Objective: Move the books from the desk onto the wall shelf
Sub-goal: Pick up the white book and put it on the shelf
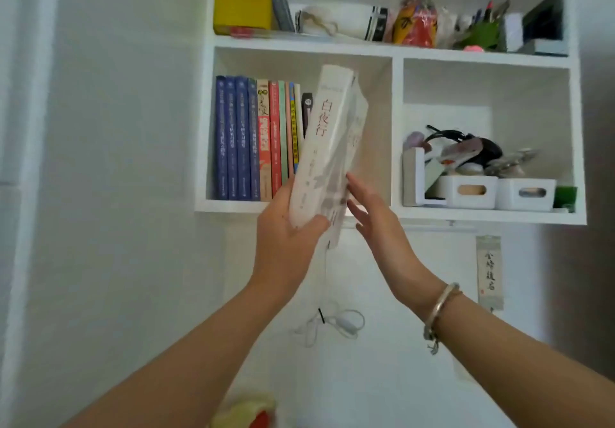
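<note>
1. White book (327, 148), thick, spine facing the camera, tilted with its top leaning right; held up in front of the lower-left compartment of the wall shelf (299, 207), its bottom end just below the shelf's bottom board
2. Left hand (288, 228) grips the book's lower end: thumb curled across the bottom of the spine, fingers wrapped behind and out of sight
3. Right hand (376, 224) raised just beside the book's right face, fingers straight and slightly spread; fingertips (352, 183) at the cover, cannot tell if they touch. Bracelet (441, 308) on that wrist
4. Row of books (259, 141) stands upright at the left of the same compartment: blue spines, then orange, red, green, yellow and a dark one; the right part of the compartment lies behind the held book
5. Lower-right compartment holds white storage boxes (496, 193) with dark clutter above
6. Top shelf: yellow box (241, 10) at left, mixed objects along the rest
7. White cord (332, 323) hangs on the wall below
</note>
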The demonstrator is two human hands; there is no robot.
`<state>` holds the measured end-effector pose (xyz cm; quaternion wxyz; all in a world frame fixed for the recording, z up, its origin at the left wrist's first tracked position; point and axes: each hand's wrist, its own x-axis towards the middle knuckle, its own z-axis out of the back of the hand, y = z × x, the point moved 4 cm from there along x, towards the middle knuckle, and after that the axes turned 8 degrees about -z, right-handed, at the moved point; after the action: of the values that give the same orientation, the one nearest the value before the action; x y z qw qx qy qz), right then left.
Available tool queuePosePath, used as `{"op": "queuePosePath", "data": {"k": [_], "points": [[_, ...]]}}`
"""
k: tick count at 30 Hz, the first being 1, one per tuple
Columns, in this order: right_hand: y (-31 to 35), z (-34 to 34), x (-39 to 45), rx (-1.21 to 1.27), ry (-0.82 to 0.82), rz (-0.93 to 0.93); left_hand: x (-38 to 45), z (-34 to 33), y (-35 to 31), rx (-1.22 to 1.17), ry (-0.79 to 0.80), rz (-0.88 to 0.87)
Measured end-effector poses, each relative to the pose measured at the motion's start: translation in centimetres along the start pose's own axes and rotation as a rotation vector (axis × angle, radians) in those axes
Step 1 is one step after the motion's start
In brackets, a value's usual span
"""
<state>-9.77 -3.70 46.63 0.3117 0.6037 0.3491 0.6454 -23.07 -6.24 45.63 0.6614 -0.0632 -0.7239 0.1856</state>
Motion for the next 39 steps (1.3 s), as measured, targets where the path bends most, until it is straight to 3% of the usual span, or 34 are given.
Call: {"op": "queuePosePath", "data": {"k": [7, 13, 17, 20, 26, 31, 34, 39], "points": [[5.3, 0.5, 7.6, -0.001, 0.112, 0.104, 8.5, -3.8, 0.9, -0.029, -0.017, -0.072], [2.7, 3.0, 13.9, 0.012, 0.112, 0.034, 12.1, -8.8, 6.3, -0.004, 0.034, -0.038], [-0.8, 3.6, 17.9, 0.033, 0.080, -0.133, 12.8, -10.2, 10.8, 0.442, 0.059, 0.151], [-2.6, 3.3, 20.2, -0.116, 0.089, -0.195, 13.3, -9.7, 12.9, 0.803, 0.132, 0.027], [-4.5, 2.5, 24.2, -0.418, 0.041, -0.120, 15.6, -6.4, 15.6, 1.260, 0.154, -0.124], [-6.2, 3.7, 25.8, -0.512, 0.035, -0.247, 15.7, -6.5, 16.3, 1.366, 0.139, -0.127], [-5.8, 4.4, 25.1, -0.486, -0.105, -0.261, 15.6, -6.9, 15.7, 1.383, 0.133, -0.099], [-3.8, 5.6, 20.0, -0.395, -0.265, 0.032, 13.6, -7.3, 14.6, 1.274, 0.209, -0.044]]}}
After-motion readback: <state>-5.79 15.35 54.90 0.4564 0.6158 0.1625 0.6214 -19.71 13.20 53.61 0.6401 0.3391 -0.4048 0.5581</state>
